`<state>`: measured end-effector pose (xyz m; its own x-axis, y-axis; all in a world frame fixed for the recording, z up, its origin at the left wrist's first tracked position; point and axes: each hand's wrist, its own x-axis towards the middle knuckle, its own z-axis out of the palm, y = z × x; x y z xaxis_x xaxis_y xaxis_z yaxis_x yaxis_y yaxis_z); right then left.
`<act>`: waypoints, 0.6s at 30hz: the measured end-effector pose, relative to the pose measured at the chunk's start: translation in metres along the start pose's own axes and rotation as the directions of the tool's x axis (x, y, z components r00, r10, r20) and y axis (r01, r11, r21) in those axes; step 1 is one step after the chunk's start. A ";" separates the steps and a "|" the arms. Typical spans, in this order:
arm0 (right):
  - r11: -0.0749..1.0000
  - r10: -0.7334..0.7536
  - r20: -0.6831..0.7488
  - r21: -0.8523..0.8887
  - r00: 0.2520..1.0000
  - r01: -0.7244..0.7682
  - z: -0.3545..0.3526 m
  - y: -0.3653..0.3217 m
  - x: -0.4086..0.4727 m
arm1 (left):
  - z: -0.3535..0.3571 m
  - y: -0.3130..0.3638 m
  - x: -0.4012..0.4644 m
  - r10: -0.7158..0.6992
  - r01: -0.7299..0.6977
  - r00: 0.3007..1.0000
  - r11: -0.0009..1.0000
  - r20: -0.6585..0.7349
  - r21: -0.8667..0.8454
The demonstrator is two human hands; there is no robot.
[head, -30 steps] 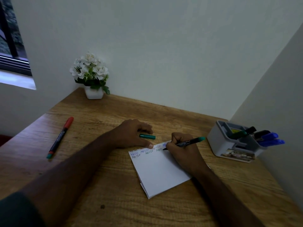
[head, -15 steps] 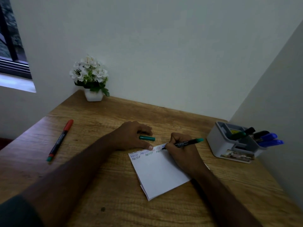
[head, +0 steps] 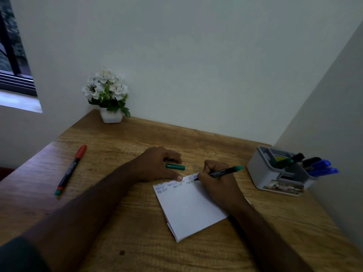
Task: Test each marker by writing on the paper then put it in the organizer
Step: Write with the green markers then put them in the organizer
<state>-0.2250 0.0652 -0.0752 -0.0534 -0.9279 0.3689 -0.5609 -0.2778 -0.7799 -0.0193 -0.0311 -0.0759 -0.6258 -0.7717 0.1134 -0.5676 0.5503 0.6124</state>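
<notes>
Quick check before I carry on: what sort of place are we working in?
Probably a home or office desk corner: a wooden desk against plain walls, a potted flower, and a desk organizer holding markers.

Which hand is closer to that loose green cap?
Left. The left hand arches over the green cap, fingers beside it; the right hand writes on the paper nearby.
</notes>
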 end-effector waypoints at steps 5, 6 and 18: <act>0.999 -0.005 -0.015 0.039 1.000 0.006 -0.002 -0.001 0.001 | 0.000 -0.001 0.000 -0.002 0.002 1.000 1.000 0.007 0.007; 0.999 -0.001 -0.009 0.041 1.000 0.002 -0.002 -0.001 0.000 | 0.000 -0.001 0.001 -0.003 0.003 1.000 1.000 0.008 0.007; 0.999 0.018 -0.018 0.027 1.000 -0.018 -0.002 -0.002 0.001 | 0.001 -0.004 0.002 0.001 -0.001 1.000 1.000 0.011 -0.004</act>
<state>-0.2252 0.0656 -0.0724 -0.0789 -0.9281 0.3638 -0.5374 -0.2678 -0.7997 -0.0193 -0.0346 -0.0791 -0.6323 -0.7674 0.1059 -0.5646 0.5501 0.6153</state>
